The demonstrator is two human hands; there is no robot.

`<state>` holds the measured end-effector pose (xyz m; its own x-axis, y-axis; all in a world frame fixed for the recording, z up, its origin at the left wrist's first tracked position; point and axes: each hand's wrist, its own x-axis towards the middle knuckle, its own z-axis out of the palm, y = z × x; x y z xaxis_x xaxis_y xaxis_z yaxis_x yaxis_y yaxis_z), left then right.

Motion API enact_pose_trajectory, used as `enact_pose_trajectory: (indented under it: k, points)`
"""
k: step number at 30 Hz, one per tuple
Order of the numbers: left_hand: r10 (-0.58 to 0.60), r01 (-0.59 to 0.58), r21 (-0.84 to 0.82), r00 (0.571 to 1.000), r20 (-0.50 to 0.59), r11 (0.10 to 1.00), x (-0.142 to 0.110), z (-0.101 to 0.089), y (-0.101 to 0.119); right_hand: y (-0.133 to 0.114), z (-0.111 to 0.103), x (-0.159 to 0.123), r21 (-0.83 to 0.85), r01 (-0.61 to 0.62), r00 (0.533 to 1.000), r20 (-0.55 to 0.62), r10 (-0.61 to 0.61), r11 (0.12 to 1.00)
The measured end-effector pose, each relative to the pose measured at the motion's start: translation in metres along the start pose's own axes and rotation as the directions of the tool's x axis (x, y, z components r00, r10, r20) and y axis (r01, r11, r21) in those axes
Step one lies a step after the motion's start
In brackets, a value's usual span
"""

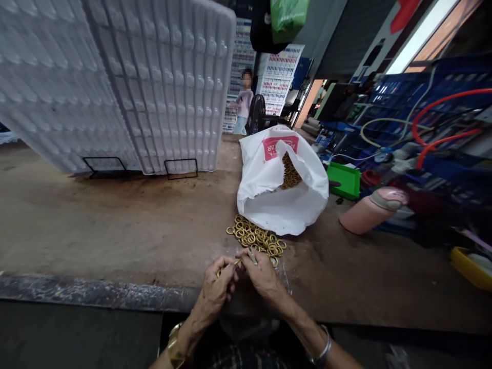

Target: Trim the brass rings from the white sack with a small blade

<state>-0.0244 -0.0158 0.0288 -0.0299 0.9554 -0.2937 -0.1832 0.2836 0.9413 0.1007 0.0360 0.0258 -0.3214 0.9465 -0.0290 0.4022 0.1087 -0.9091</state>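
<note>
I look across a worn brown worktable [115, 220] that spans the frame, its scuffed, pale-flecked front edge [96, 293] running along the lower left. Below that edge I see a dark grey surface [77, 338], too dim for me to identify. Tall ridged white panels [177, 77] fill the upper left, standing on the table. Behind them, at upper centre, I can make out stacked white crates [274, 77] and a black fan [257, 114]. A grey slatted shutter [348, 36] hangs to their right, with blue crates [457, 82] at the right edge. The room is dim; my brightest patch is a slanted, window-like opening [418, 36] at upper right.
</note>
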Motion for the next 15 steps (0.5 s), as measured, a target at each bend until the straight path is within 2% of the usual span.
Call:
enact_pose_trajectory:
  k: [3,6,15]
  points:
    - [-0.005,0.005,-0.002,1.000,-0.023,1.000,0.000,0.000,0.001,0.006,0.000,-0.004,-0.254,0.115,0.993,0.032,-0.110,0.960]
    - [0.011,-0.011,-0.007,0.999,-0.045,1.000,0.000,0.001,0.001,0.013,0.002,-0.010,-0.406,0.216,0.976,0.092,-0.195,0.888]
    - [0.027,-0.027,-0.005,0.998,-0.054,1.000,-0.001,0.002,-0.001,0.013,0.002,-0.013,-0.553,0.258,0.965,0.104,-0.242,0.792]
